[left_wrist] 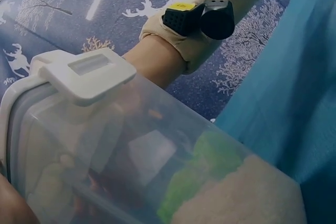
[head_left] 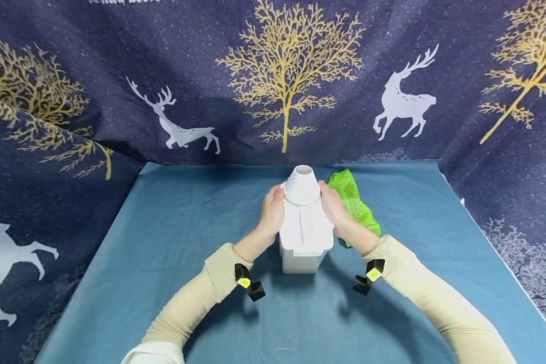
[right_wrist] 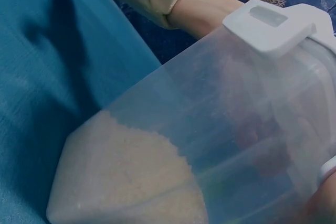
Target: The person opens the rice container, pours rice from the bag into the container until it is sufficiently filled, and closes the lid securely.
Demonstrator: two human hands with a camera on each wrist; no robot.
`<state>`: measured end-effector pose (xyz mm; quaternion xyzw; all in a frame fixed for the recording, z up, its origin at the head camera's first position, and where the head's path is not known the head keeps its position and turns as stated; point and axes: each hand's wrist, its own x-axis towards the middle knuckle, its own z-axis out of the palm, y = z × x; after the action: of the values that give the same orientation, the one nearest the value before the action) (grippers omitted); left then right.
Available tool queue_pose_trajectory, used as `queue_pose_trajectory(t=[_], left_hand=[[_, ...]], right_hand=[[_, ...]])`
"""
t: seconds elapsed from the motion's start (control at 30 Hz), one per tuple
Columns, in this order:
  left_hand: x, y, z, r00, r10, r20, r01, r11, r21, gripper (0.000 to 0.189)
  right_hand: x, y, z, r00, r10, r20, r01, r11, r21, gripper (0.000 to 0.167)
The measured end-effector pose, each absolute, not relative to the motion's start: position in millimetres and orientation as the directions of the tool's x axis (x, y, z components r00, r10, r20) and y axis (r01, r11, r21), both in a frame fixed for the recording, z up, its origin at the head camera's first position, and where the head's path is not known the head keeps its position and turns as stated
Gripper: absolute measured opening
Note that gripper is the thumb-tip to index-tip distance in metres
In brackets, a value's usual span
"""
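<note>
A tall translucent storage container (head_left: 299, 264) stands on the table with its white lid (head_left: 311, 225) on. From the lid's far end rises a white cone (head_left: 302, 189) with an open round top. Pale grains like rice (right_wrist: 126, 166) fill the bottom in the right wrist view. My left hand (head_left: 272, 212) grips the lid's left side by the cone, and my right hand (head_left: 334, 205) grips the right side opposite. Both sets of fingertips are largely hidden behind the lid. A white clip (left_wrist: 94, 72) overhangs the near wall.
Behind my right hand a crumpled bright green bag (head_left: 352, 202) lies flat. Blue cloth (head_left: 200, 222) covers the table. A dark curtain (head_left: 250, 121) with deer and trees hangs along the back and sides. Each sleeve carries a small black camera (head_left: 250, 283).
</note>
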<state>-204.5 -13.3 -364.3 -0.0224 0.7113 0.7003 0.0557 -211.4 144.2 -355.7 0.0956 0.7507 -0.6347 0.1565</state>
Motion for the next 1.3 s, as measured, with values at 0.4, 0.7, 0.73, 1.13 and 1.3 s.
queue_pose_trajectory(t=[0.4,0.7,0.73,1.13,1.3], left_hand=[[-201.6,-11.6,-367.9,-0.99,0.069,-0.123,-0.131,-0.134,0.982,0.042],[-202.1,-8.2,-371.8,-0.99,0.053,-0.131,-0.141,-0.256,0.956,0.041],[-202.1,-7.8,-371.5,-0.99,0.05,-0.133,-0.141,-0.259,0.955,0.041],[-201.3,-8.7,-370.4,-0.989,0.039,-0.143,-0.148,-0.247,0.958,0.041],[-200.4,-9.7,-371.9,-0.989,0.056,-0.139,-0.148,-0.246,0.958,0.041]], right_hand=[[-210.0,141.1,-355.0,-0.92,-0.044,-0.388,0.38,0.137,-0.915,0.045],[-209.6,138.4,-353.5,-0.903,-0.047,-0.427,0.421,0.095,-0.902,0.044],[-209.4,138.6,-353.3,-0.902,-0.05,-0.428,0.423,0.093,-0.901,0.044],[-208.7,142.9,-354.1,-0.915,-0.053,-0.401,0.395,0.095,-0.914,0.043],[-209.7,145.6,-356.9,-0.927,-0.052,-0.37,0.364,0.104,-0.926,0.042]])
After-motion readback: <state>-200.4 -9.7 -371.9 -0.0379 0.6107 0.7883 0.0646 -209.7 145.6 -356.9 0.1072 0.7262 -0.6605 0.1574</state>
